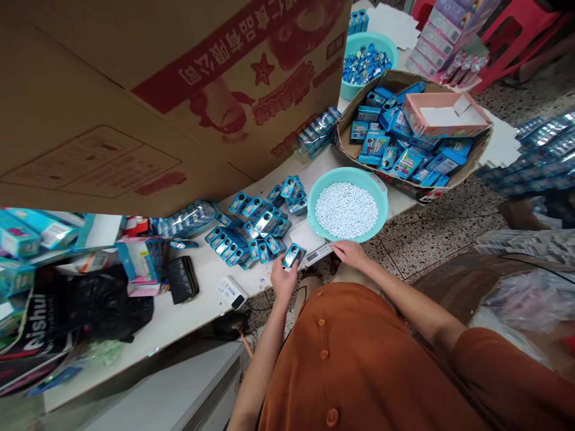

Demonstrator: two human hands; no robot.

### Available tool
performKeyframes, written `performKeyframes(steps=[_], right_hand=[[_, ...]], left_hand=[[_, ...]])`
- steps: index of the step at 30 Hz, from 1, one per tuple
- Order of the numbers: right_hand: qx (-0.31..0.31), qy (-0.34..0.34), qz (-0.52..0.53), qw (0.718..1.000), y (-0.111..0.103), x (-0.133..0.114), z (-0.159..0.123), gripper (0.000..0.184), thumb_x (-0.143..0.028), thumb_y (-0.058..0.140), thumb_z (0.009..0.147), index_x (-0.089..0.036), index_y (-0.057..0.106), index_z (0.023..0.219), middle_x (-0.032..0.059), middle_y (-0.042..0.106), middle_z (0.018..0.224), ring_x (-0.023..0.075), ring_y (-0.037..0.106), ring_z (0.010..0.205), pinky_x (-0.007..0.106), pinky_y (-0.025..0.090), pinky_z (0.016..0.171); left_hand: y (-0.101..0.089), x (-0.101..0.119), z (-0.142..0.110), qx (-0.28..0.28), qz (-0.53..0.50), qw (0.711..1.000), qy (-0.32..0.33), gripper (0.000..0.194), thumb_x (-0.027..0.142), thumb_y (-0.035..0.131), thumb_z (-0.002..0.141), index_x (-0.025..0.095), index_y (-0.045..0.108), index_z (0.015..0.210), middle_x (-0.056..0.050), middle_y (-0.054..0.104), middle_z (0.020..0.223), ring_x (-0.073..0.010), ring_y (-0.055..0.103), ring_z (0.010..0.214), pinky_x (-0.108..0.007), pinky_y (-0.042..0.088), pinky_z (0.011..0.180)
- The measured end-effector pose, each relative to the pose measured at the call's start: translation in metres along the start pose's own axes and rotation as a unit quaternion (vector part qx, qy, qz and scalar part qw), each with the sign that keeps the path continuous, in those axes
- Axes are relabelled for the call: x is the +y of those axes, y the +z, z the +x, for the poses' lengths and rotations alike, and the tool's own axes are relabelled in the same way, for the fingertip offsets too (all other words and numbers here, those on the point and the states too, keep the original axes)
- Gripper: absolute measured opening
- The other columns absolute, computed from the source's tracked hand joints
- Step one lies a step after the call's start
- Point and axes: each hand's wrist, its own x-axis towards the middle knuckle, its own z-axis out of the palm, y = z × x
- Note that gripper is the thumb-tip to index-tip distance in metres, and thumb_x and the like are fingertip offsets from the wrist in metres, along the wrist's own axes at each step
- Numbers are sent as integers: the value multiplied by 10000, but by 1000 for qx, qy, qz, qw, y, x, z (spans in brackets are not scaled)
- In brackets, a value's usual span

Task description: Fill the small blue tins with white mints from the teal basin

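My left hand grips a small blue tin with a round dark opening, held just above the table's front edge. My right hand is closed in a pinch by the end of a white digital scale, just below a turquoise bowl. What those fingers hold, if anything, is too small to make out. White pellets fill much of the bowl. Left of it, several similar blue tins stand in rows and small stacks.
A huge cardboard carton walls off the table's back. On the right, an open box is heaped with blue packs; behind it stands another turquoise bowl of round lids. A black wallet and white device lie on the left.
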Motion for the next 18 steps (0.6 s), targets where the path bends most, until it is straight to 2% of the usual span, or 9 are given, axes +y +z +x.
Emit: performKeyframes(steps=[3, 5, 11, 18], right_hand=[[67, 43, -6, 997, -11, 17, 5, 420, -334, 263, 951, -203, 600, 1163, 59, 645, 1149, 180, 567, 1056, 278, 404, 912], [89, 63, -14, 994, -16, 28, 7, 421, -333, 264, 948, -187, 598, 1158, 68, 640, 1152, 186, 557, 1067, 285, 396, 925], [75, 118, -48, 989, -18, 47, 12, 428, -323, 248, 946, -200, 582, 1183, 69, 624, 1176, 207, 550, 1049, 292, 416, 856], [90, 188, -102, 973, -3, 49, 18, 427, -343, 230, 949, -234, 614, 1100, 64, 659, 1066, 199, 563, 959, 256, 377, 748]], left_hand=[[3, -3, 0, 4, 3, 1000, -3, 399, 397, 604, 762, 189, 554, 1100, -96, 624, 1059, -255, 581, 995, -376, 458, 861], [6, -4, 1, 4, 2, 1000, -4, 405, 397, 603, 763, 185, 553, 1104, -99, 625, 1059, -256, 580, 997, -378, 457, 865], [21, -6, 11, 15, -19, 1000, -7, 412, 404, 610, 752, 189, 554, 1098, -99, 622, 1052, -261, 575, 999, -394, 451, 878], [43, -1, 33, 22, -19, 999, 15, 390, 362, 616, 748, 162, 552, 1077, -102, 620, 1021, -255, 574, 999, -379, 452, 885]])
